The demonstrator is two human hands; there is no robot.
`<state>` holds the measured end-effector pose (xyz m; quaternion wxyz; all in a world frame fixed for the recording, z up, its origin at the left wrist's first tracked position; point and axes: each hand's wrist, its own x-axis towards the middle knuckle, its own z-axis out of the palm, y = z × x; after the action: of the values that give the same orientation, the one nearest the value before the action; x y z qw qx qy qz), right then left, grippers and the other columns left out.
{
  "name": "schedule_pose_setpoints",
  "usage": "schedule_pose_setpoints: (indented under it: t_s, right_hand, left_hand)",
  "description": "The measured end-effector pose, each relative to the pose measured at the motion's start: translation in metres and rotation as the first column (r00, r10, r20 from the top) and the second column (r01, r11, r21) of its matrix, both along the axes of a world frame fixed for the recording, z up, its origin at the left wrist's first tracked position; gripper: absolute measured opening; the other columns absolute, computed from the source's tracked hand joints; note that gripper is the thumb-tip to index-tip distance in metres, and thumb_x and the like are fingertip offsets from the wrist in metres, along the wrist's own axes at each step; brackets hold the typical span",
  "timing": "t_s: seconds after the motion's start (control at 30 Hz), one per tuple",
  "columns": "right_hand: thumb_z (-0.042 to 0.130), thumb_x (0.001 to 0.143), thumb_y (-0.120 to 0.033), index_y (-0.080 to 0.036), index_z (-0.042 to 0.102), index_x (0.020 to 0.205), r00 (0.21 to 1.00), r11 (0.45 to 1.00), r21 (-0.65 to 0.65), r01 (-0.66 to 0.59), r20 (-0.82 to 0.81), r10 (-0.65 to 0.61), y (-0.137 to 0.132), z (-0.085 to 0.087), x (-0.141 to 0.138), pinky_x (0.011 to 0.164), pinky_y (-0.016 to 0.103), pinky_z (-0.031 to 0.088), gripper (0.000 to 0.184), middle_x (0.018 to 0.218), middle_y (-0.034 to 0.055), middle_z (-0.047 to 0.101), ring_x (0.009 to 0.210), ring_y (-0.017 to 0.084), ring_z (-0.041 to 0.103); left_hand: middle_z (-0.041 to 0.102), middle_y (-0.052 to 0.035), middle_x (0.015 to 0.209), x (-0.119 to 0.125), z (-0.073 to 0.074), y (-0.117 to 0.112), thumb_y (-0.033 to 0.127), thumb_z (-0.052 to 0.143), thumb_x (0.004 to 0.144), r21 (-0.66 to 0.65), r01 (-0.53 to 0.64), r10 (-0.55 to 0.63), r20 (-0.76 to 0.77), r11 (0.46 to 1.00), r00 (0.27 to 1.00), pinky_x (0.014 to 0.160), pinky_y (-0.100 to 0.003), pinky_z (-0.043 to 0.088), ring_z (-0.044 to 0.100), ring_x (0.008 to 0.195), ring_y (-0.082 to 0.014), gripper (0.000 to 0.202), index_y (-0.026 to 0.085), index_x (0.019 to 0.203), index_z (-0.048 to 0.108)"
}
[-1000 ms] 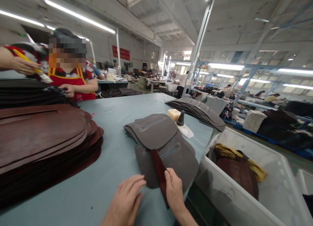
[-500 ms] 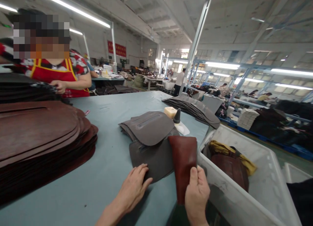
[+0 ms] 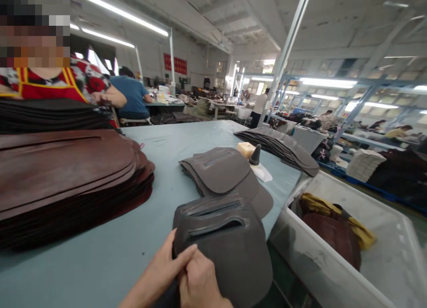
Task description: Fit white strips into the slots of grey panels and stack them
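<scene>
A dark grey leather panel point(image 3: 238, 259) with a long slot near its upper edge lies tilted at the table's front edge, overhanging it. My left hand point(image 3: 163, 266) is closed on its left edge, thumb on top. Beside it, my right hand point(image 3: 202, 279) is closed at the same edge with its fingers curled; the fingertips are hidden. Under this panel shows another slotted grey piece point(image 3: 213, 206). Just beyond sits a small stack of grey leather panels point(image 3: 220, 168). A yellowish block point(image 3: 246, 149) and a white bottle with a black cone cap point(image 3: 255, 156) stand behind it.
A tall stack of brown leather panels point(image 3: 66, 170) fills the table's left side. More grey panels point(image 3: 276, 148) lie at the far right. A white bin point(image 3: 383, 228) holding brown and yellow pieces stands to the right. A co-worker in a red apron point(image 3: 46, 83) is across the table.
The red-brown leather piece has left my right hand and is out of sight. My right hand has moved left beside my left, onto the grey panel. The view has swung left.
</scene>
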<state>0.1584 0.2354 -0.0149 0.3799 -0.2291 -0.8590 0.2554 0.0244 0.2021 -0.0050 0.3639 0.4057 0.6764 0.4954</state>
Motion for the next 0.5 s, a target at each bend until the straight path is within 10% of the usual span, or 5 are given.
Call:
schedule_pose_setpoints:
  t_s: [0.13,0.23,0.33,0.5]
  right_hand:
    - [0.050,0.090,-0.033,-0.021,0.063,0.081,0.997,0.995,-0.086,-0.050,0.060,0.055,0.036,0.029,0.025,0.077,0.029,0.048,0.020,0.082,0.0033,0.066,0.081,0.017,0.060]
    - [0.051,0.088,-0.041,-0.019,0.064,0.098,0.916,0.916,0.027,0.401,-0.048,-0.399,0.092,0.033,0.058,0.100,0.045,0.037,0.028,0.114,0.0123,0.061,0.112,0.026,0.051]
    - [0.053,0.081,-0.054,-0.013,0.061,0.112,0.781,0.775,-0.106,0.623,0.025,-0.625,0.149,0.018,0.090,0.104,0.054,0.031,0.053,0.124,0.0192,0.056,0.120,0.034,0.045]
    - [0.061,0.070,-0.055,-0.013,0.060,0.112,0.842,0.759,-0.392,0.520,0.088,-0.532,0.204,0.005,0.107,0.098,0.048,0.040,0.060,0.110,0.0174,0.065,0.108,0.032,0.057]
  left_hand:
    - [0.068,-0.0110,0.107,0.002,0.013,0.005,0.059,0.059,0.078,0.016,0.073,-0.075,0.188,0.997,0.979,0.095,-0.044,0.049,0.062,0.103,-0.0319,0.057,0.012,0.110,0.063]
    - [0.064,-0.0091,0.120,0.000,0.014,-0.001,0.055,0.057,0.083,0.081,0.198,-0.214,0.348,0.977,0.913,0.095,-0.044,0.050,0.060,0.108,-0.0310,0.054,0.017,0.121,0.061]
    - [0.046,-0.0070,0.142,-0.005,0.007,-0.009,0.056,0.059,0.081,0.071,0.255,-0.263,0.155,0.964,0.952,0.110,-0.049,0.035,0.043,0.130,-0.0333,0.051,0.022,0.119,0.064]
    - [0.025,0.0013,0.153,-0.010,-0.006,-0.011,0.057,0.062,0.076,-0.079,0.313,-0.323,-0.198,0.946,0.926,0.117,-0.055,0.011,0.017,0.143,-0.0323,0.037,0.030,0.099,0.072]
